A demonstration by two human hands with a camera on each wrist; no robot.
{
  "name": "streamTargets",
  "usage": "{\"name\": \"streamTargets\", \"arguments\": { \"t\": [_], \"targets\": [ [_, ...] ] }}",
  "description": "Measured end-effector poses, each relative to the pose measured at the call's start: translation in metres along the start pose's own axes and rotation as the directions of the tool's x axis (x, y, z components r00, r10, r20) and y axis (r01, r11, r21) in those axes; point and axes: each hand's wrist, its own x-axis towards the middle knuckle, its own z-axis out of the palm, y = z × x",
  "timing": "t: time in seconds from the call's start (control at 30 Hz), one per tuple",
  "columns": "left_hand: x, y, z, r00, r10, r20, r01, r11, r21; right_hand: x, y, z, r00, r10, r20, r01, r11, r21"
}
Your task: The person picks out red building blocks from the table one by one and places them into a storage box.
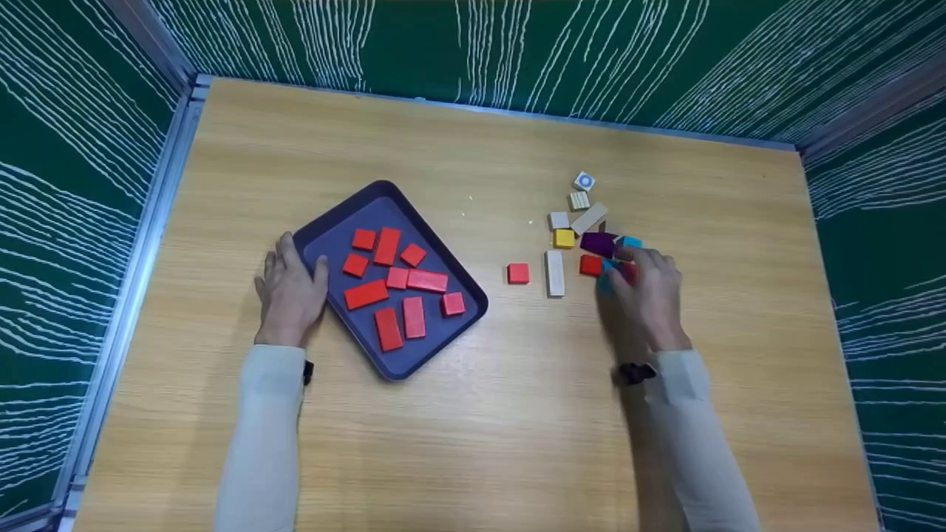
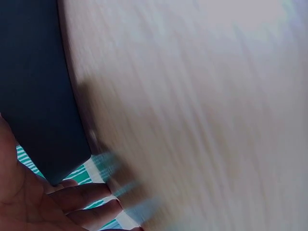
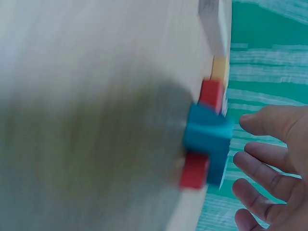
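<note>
In the head view, my left hand (image 1: 290, 294) rests against the left corner of a dark blue tray (image 1: 436, 229), its fingers loosely extended along the rim. The tray's outer wall (image 2: 38, 86) shows beside those fingers in the left wrist view. Several red blocks (image 1: 366, 294), cubes and oblongs, lie in the tray. My right hand (image 1: 654, 292) hovers over a cluster at the right, fingers spread and holding nothing. Close by its fingertips in the right wrist view are a blue block (image 3: 207, 127) and two red blocks (image 3: 194, 171). The hand partly hides this cluster in the head view.
A lone red cube (image 1: 518, 273) lies between tray and cluster. Near it are an upright-lying pale oblong (image 1: 554, 273), a yellow cube (image 1: 564, 238), a purple block (image 1: 598, 244) and several pale blocks (image 1: 589, 219). Green patterned panels (image 1: 429, 44) border the wooden table (image 1: 473, 443).
</note>
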Motion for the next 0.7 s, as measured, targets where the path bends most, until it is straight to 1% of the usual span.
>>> {"name": "streamTargets", "arguments": {
  "t": [0.13,0.27,0.43,0.57,0.7],
  "targets": [
    [0.000,0.000,0.000,1.000,0.002,-0.003,-0.001,1.000,0.002,-0.006,0.015,-0.005,0.997,0.075,0.030,-0.075,0.997,-0.013],
    [0.000,0.000,0.000,1.000,-0.001,-0.004,0.001,1.000,-0.003,-0.008,0.024,-0.003,0.991,0.116,0.070,-0.114,0.993,-0.041],
    [0.000,0.000,0.001,1.000,-0.002,0.000,0.002,1.000,-0.007,-0.006,0.028,0.001,0.983,0.142,0.118,-0.134,0.988,-0.072],
    [0.001,0.000,0.000,1.000,-0.005,0.002,0.005,1.000,-0.007,-0.005,0.028,-0.001,0.983,0.148,0.112,-0.141,0.988,-0.071],
    [0.001,0.001,0.000,1.000,-0.010,0.007,0.010,1.000,-0.013,-0.006,0.027,-0.008,0.984,0.166,0.068,-0.164,0.986,-0.042]
  ]
}}
